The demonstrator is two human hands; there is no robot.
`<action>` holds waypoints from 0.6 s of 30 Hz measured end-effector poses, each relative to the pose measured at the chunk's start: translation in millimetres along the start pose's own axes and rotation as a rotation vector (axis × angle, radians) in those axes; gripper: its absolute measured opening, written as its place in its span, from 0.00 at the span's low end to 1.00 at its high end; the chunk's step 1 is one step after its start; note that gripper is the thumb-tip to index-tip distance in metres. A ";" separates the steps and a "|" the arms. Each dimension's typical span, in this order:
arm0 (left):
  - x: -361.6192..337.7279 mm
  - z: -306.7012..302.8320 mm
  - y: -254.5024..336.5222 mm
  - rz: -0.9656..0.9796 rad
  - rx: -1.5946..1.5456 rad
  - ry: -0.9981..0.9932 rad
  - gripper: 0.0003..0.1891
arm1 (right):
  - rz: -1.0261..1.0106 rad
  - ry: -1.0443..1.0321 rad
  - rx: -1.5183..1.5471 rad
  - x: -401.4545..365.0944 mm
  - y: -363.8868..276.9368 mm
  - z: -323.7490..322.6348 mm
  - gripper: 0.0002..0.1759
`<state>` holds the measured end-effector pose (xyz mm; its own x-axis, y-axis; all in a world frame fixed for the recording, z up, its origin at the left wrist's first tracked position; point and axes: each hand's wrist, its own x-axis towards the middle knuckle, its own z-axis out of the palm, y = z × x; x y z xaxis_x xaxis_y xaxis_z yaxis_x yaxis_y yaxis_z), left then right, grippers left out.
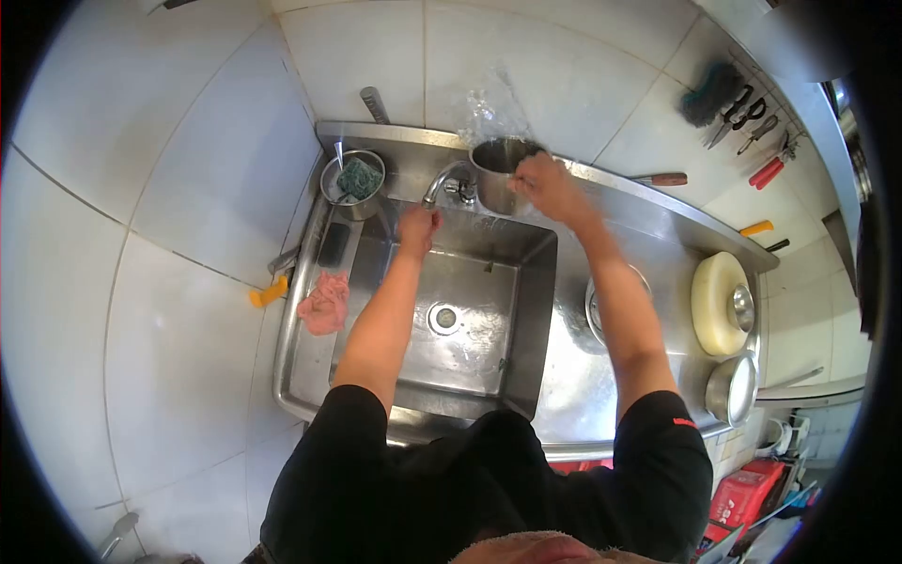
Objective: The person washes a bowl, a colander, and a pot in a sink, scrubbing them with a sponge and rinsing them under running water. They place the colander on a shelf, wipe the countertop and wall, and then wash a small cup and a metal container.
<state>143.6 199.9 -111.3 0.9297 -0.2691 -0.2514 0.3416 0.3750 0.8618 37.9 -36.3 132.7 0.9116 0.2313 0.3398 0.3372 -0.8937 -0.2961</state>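
My left hand point(417, 230) is just under the tip of the curved metal faucet point(439, 184), over the back of the sink point(479, 324). Its fingers are curled in; what they hold, if anything, is hidden. My right hand point(548, 186) is closed at the right side of a tall steel pot point(494, 191), which stands behind the sink beside the faucet. The thumb side overlaps the pot's wall near the rim. I cannot make out whether the fingers grip the pot or something small.
Left of the faucet stands a steel container point(362, 209) with a green scouring pad point(360, 179). A pink cloth point(324, 303) lies on the left edge. Clear plastic point(493, 108) sits behind the pot. On the right are a round yellowish block point(712, 305) and a metal bowl point(722, 390).
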 end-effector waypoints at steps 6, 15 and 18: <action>-21.0 31.3 54.2 0.115 0.584 0.104 0.13 | 0.337 -0.032 0.405 -98.3 -34.7 113.7 0.17; -64.9 1.6 39.8 0.071 0.625 0.008 0.05 | 0.456 0.071 0.593 -83.4 -95.5 238.8 0.15; -63.3 0.7 36.9 0.325 0.554 0.020 0.06 | 0.441 0.205 0.568 -69.7 -100.3 252.3 0.15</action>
<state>97.3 230.1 -63.3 0.9781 -0.1998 0.0573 -0.0747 -0.0806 0.9939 -0.2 134.1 -86.5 0.9469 -0.2286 0.2262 0.0709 -0.5379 -0.8400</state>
